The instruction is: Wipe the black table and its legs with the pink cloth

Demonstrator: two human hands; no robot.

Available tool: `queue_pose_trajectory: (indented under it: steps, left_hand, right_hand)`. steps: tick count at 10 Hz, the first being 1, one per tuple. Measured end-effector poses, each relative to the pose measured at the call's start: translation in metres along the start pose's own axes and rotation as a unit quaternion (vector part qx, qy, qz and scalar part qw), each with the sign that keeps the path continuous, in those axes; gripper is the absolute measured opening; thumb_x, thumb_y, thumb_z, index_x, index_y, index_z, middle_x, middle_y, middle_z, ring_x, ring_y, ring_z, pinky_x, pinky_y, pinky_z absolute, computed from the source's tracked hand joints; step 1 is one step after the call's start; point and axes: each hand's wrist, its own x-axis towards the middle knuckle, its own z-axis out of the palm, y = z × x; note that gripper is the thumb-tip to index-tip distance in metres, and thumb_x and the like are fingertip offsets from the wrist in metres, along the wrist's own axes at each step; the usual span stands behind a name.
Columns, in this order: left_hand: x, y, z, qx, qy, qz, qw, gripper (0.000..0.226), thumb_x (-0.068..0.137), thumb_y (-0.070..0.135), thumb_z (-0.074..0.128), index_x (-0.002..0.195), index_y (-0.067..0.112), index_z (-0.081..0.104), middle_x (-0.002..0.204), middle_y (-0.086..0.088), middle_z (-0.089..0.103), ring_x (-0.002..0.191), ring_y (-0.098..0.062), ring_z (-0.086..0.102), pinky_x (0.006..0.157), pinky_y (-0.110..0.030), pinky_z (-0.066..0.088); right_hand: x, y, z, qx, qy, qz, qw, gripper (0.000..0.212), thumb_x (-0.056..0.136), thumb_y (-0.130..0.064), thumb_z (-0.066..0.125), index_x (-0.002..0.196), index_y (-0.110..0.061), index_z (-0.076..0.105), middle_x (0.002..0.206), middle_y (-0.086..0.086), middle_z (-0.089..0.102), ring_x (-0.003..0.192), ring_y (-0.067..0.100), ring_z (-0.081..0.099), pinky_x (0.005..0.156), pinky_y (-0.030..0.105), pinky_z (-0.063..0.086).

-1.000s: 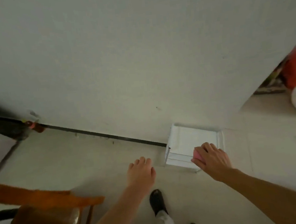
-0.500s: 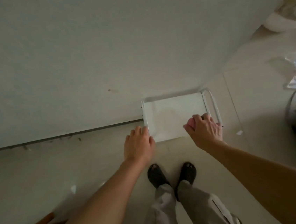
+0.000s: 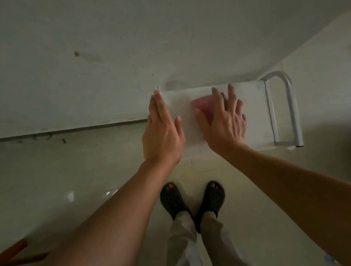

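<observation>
Right hand [image 3: 223, 123] has flattened, pressing pink cloth [image 3: 202, 106] onto smooth table [image 3: 252, 111].

Two bare hands show, one left hand [image 3: 161, 132] and one right hand [image 3: 223, 123], on two bare forearms [image 3: 106, 226]. There is one soft pink cloth [image 3: 203, 106], one small white rectangular table [image 3: 254, 111] and one white bent metal tube leg frame [image 3: 292, 107]. Two black perforated rubber clogs, one left clog [image 3: 172, 200] and one right clog [image 3: 212, 197], sit below two pale grey trouser legs [image 3: 183, 246]. One orange-brown wooden rail [image 3: 7, 254] shows at lower left, and one small brown mark [image 3: 76, 54] on the one pale wall [image 3: 159, 26]
</observation>
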Motion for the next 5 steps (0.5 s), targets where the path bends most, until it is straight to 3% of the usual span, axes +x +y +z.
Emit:
queue_pose_trajectory:
  steps: [1, 3, 4, 5]
  left_hand:
    - [0.000, -0.001, 0.000, 0.005, 0.009, -0.002, 1.000, 0.069, 0.099, 0.026, 0.043, 0.151, 0.000, 0.008, 0.153, -0.021, 0.024, 0.127, -0.034, 0.047, 0.082, -0.038, 0.054]
    - [0.004, 0.000, 0.005, 0.017, 0.010, -0.008, 1.000, 0.068, 0.096, 0.021, 0.046, 0.151, 0.001, 0.011, 0.151, -0.020, 0.029, 0.125, -0.034, 0.048, 0.079, -0.041, 0.055]
    - [0.002, -0.002, -0.002, 0.023, -0.001, -0.017, 1.000, 0.069, 0.094, 0.018, 0.048, 0.151, 0.001, 0.012, 0.149, -0.020, 0.032, 0.125, -0.036, 0.047, 0.079, -0.042, 0.054]
    - [0.002, -0.002, -0.004, 0.030, -0.004, -0.026, 0.999, 0.069, 0.095, 0.019, 0.046, 0.151, 0.002, 0.009, 0.152, -0.019, 0.028, 0.127, -0.033, 0.045, 0.081, -0.041, 0.055]
  right_hand:
    - [-0.014, 0.023, 0.017, -0.068, -0.034, -0.085, 0.994, 0.068, 0.098, -0.060, 0.026, 0.154, -0.024, 0.015, 0.163, 0.011, -0.004, 0.149, 0.031, -0.001, 0.117, 0.055, 0.014]
    - [-0.009, 0.028, 0.027, -0.102, -0.063, -0.075, 0.990, 0.073, 0.096, -0.062, 0.014, 0.155, -0.020, 0.003, 0.161, 0.014, -0.008, 0.148, 0.033, -0.010, 0.118, 0.054, -0.003]
    - [-0.014, 0.019, 0.014, -0.090, -0.091, -0.067, 0.989, 0.072, 0.097, -0.062, 0.019, 0.155, -0.022, 0.006, 0.162, 0.012, -0.011, 0.148, 0.032, -0.010, 0.119, 0.054, 0.000]
    - [-0.005, 0.011, -0.027, -0.015, -0.068, -0.046, 0.996, 0.065, 0.095, -0.056, 0.033, 0.150, -0.021, 0.028, 0.162, 0.011, 0.009, 0.148, 0.033, 0.011, 0.118, 0.054, 0.016]
